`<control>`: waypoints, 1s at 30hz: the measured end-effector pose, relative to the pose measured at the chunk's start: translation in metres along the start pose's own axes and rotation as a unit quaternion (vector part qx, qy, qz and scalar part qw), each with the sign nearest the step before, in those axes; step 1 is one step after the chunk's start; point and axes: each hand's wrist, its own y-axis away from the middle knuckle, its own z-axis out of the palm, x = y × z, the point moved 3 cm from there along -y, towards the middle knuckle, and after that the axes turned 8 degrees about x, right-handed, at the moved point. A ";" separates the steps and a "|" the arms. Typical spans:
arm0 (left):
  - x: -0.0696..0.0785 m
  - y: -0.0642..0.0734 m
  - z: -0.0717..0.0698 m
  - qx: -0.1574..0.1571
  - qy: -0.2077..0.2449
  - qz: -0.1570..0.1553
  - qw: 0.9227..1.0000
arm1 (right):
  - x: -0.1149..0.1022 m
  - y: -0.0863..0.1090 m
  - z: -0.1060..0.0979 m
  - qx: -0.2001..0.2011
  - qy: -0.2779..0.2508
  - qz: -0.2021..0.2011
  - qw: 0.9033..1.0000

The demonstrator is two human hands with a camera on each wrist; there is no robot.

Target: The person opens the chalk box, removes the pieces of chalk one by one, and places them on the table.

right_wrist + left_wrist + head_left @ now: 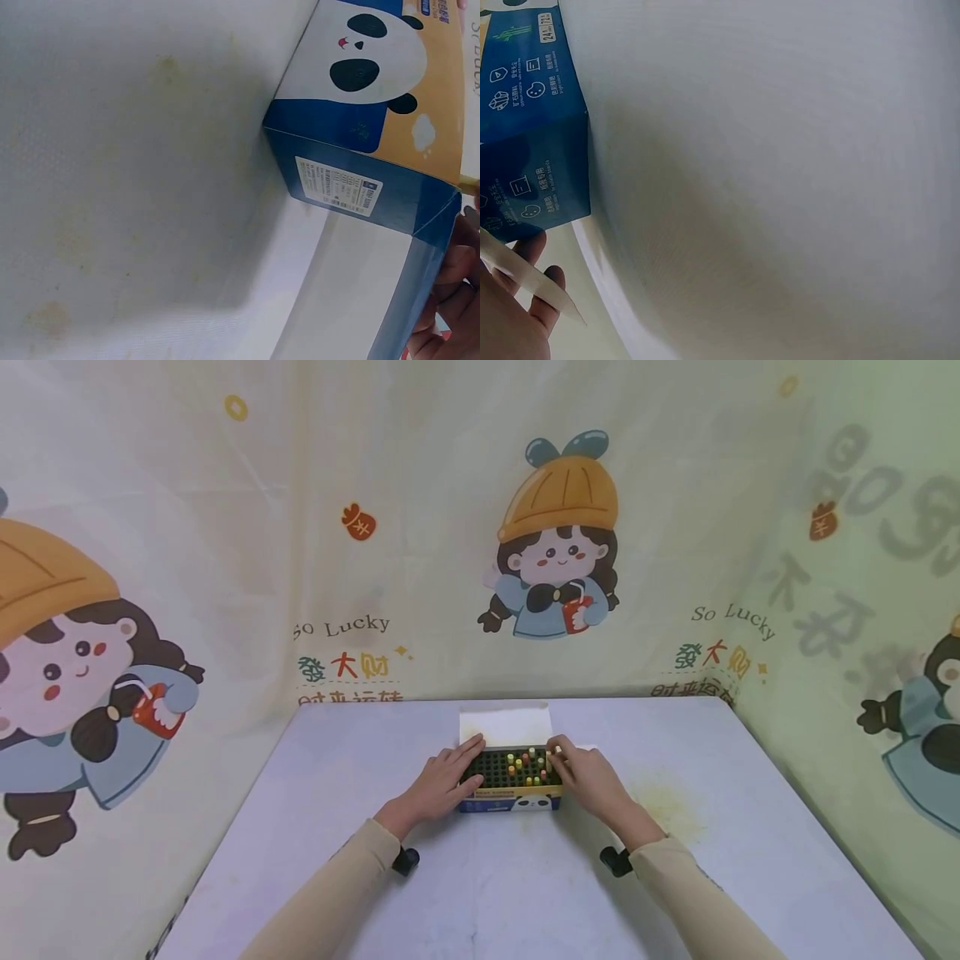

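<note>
Panda-print box point(498, 801) sits on the table point(517, 893) between both hands, long axis left-right, neither hand clearly nearer. Left hand point(441, 781) spread against its left end; right hand point(592, 781) pinches a yellowish stick point(468, 184) at its right end. Box reads "24", "72"; backdrop point(420, 560) "So Lucky"; barcode label point(339, 186) illegible.

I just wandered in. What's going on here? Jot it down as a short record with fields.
Setting: white table, cartoon-printed curtain behind
Box: blue, panda on front, lid open behind
Black grid: rows of holes inside the box
Chalk sticks: several colours, standing from the grid's middle rightward
Left hand: rests on the box's left end
Right hand: pinches a yellowish chalk stick at the right end
</note>
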 end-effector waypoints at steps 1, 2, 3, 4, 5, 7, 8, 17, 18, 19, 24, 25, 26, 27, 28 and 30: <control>0.000 0.000 0.000 -0.001 0.001 0.000 1.000 | 0.000 0.000 -0.001 -0.002 -0.008 0.005 1.000; 0.000 0.000 0.000 0.000 0.003 0.000 1.000 | -0.001 0.000 -0.001 -0.006 -0.016 0.011 1.000; 0.000 0.000 0.000 -0.001 0.001 0.000 1.000 | 0.000 0.000 -0.001 -0.011 -0.024 0.020 0.999; 0.000 0.000 0.001 0.000 0.002 0.000 1.000 | 0.000 0.000 -0.001 -0.017 -0.032 0.031 0.999; -0.001 0.000 0.001 0.000 0.003 0.000 1.000 | 0.000 0.001 -0.001 -0.022 -0.038 0.042 0.998; -0.001 0.000 0.002 0.000 0.004 0.000 1.000 | 0.002 0.001 0.000 -0.029 -0.046 0.061 0.997; -0.001 0.000 0.002 0.000 0.006 0.000 1.000 | 0.002 0.002 0.001 -0.031 -0.045 0.064 0.996; -0.002 -0.001 0.004 0.010 0.021 0.000 1.000 | 0.004 0.000 0.001 -0.005 -0.023 0.038 0.999; -0.002 -0.002 0.004 0.008 0.020 0.000 1.000 | 0.003 0.000 0.000 -0.003 -0.022 0.043 0.999; -0.002 -0.002 0.004 0.009 0.020 0.001 1.000 | 0.003 -0.001 0.000 0.000 -0.020 0.048 0.999; -0.003 -0.004 0.005 0.002 0.020 -0.004 1.000 | 0.001 -0.001 -0.002 0.013 -0.026 0.066 0.997; -0.004 -0.004 0.005 0.004 0.022 -0.004 1.000 | 0.001 -0.001 -0.002 0.016 -0.029 0.067 0.997; -0.004 -0.003 0.005 0.001 0.021 -0.007 1.000 | 0.001 -0.001 -0.002 0.019 -0.033 0.067 0.997; -0.004 -0.003 0.005 0.000 0.021 -0.009 1.000 | 0.002 -0.002 -0.003 0.024 -0.039 0.069 0.997; -0.005 -0.003 0.005 0.000 0.021 -0.010 1.000 | 0.002 -0.002 -0.004 0.031 -0.044 0.072 0.996; -0.005 -0.003 0.006 0.000 0.021 -0.013 1.000 | 0.005 -0.002 -0.006 0.050 -0.059 0.079 0.994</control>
